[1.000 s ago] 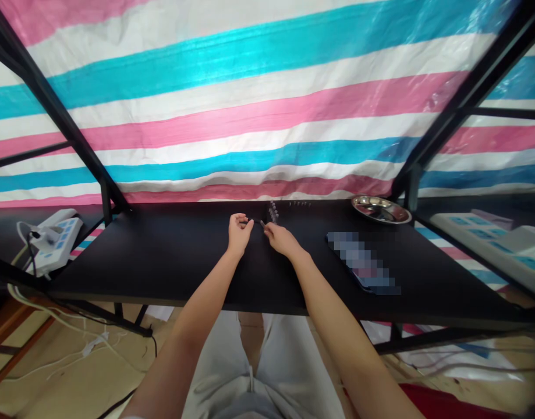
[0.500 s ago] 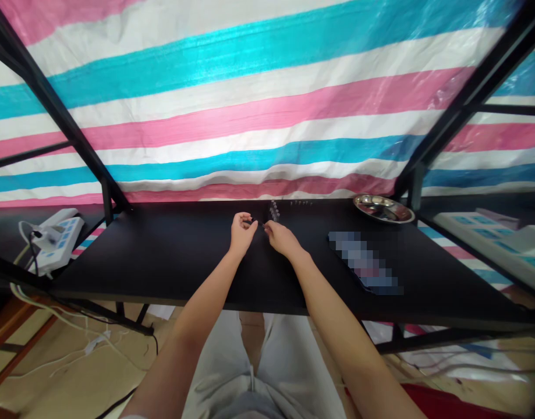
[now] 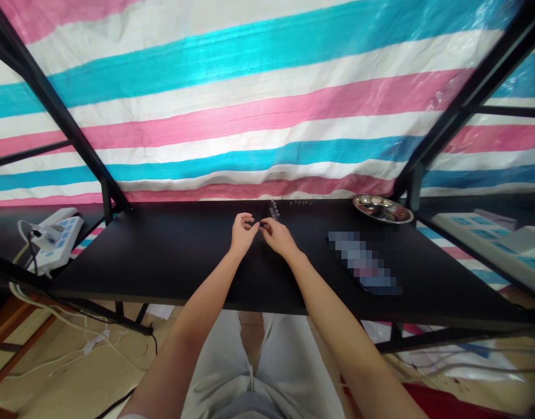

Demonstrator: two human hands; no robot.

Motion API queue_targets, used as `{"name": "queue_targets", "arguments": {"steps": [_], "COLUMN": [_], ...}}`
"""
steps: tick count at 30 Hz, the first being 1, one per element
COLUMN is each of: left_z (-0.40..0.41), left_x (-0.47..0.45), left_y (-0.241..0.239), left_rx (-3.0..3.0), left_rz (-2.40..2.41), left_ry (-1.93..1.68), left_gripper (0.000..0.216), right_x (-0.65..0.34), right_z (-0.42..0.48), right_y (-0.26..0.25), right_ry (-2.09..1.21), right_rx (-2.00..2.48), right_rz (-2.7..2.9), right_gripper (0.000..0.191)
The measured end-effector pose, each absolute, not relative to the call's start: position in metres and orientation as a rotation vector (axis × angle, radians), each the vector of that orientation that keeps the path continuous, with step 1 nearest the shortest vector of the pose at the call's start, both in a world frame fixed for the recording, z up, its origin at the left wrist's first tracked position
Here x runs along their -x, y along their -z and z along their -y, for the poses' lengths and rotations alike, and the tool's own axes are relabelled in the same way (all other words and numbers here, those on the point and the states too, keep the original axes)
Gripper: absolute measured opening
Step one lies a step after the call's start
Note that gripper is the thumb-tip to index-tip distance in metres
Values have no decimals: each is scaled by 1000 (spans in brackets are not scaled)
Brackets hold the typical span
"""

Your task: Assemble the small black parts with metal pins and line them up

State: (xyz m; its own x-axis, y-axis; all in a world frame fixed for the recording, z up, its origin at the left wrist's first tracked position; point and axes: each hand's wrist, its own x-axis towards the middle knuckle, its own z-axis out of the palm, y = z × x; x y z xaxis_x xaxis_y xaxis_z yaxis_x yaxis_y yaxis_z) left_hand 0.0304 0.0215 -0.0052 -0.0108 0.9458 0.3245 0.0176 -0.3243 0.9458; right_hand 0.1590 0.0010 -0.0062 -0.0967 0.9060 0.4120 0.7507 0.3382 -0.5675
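My left hand (image 3: 243, 235) and my right hand (image 3: 276, 237) meet over the middle of the black table (image 3: 171, 262). Fingers of both are curled into pinches, almost touching one another. A small dark piece shows between them, too small to name and dark like the tabletop behind it. Just beyond my right hand stands a cluster of small clear pieces (image 3: 274, 209). Farther back and to the right, several tiny light pieces (image 3: 301, 203) lie in a row.
A shiny round metal dish (image 3: 383, 209) sits at the back right. Nearer lies a long blurred-out object (image 3: 363, 263). White power strips (image 3: 60, 241) rest on the left-hand surface. Black metal posts (image 3: 86, 148) and a striped plastic sheet (image 3: 258, 116) bound the table.
My right hand has shifted slightly left, bringing its fingertips close against those of my left hand. The left hand stays nearly in place.
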Motion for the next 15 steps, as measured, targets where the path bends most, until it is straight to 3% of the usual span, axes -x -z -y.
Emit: {"name": "queue_targets", "arguments": {"steps": [15], "left_z": [-27], "left_x": [-29], "left_y": [12], "left_rx": [-1311], "left_rz": [-953], "left_ry": [-1390], "left_gripper": [41], "right_x": [-150], "right_z": [-4], "right_y": [17], "right_ry": [-452], "right_rx": [1166], "right_rz": [1756], "right_gripper": [36]}}
